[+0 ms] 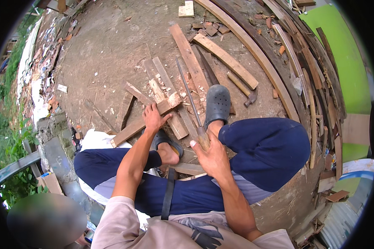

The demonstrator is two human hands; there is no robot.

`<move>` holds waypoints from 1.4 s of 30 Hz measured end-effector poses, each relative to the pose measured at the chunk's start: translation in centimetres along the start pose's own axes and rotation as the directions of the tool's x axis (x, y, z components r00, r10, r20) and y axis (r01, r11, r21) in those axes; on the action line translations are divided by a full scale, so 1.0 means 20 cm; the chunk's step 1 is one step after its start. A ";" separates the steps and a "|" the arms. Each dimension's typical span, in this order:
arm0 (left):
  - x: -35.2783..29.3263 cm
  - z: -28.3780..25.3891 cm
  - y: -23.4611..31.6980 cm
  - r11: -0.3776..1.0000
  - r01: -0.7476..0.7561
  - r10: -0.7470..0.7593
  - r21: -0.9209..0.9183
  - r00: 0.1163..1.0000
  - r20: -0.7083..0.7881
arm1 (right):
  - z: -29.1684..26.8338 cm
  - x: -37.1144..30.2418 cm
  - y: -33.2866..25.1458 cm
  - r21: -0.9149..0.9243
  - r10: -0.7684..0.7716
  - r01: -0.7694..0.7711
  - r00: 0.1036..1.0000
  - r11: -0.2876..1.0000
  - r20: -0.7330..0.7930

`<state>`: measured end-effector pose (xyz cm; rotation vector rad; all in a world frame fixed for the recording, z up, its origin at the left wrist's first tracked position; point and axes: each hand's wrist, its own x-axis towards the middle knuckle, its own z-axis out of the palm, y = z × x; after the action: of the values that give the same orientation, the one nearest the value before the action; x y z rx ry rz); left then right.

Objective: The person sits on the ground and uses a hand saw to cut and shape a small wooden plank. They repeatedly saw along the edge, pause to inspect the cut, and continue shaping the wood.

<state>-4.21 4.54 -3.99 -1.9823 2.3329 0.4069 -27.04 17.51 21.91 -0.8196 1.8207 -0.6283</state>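
While two hands (153, 119) (214, 157) show, one grips one tool (191, 98).

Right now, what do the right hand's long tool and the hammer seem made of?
Long tool: thin, straight, dull grey blade, probably steel; its tan, mottled handle suggests wood. Hammer: tan, matte shaft, likely wood; dark, brownish head, probably metal.

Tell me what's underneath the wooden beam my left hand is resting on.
A pale wooden strip crosses under the wooden beam, showing on both sides of it. The stretch directly beneath is covered, so I can't see what else lies there.
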 end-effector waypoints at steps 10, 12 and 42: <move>0.19 -0.08 -0.27 0.979 -0.004 0.070 -0.206 0.947 0.315 | 0.09 0.09 0.17 0.035 0.075 -0.076 0.997 0.997 0.003; 0.21 -0.07 -0.30 0.967 0.031 0.021 -0.253 0.979 0.203 | 0.14 0.13 0.23 0.017 0.048 -0.048 0.999 0.999 0.002; 0.11 -0.16 -0.39 0.943 0.293 -0.169 -0.159 0.831 0.531 | 0.50 0.69 0.27 -0.075 0.236 -0.227 0.964 0.971 0.127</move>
<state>3.35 0.67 -2.66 -1.9064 1.7559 1.0831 -22.74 9.78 6.27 -0.6588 1.7846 -0.3605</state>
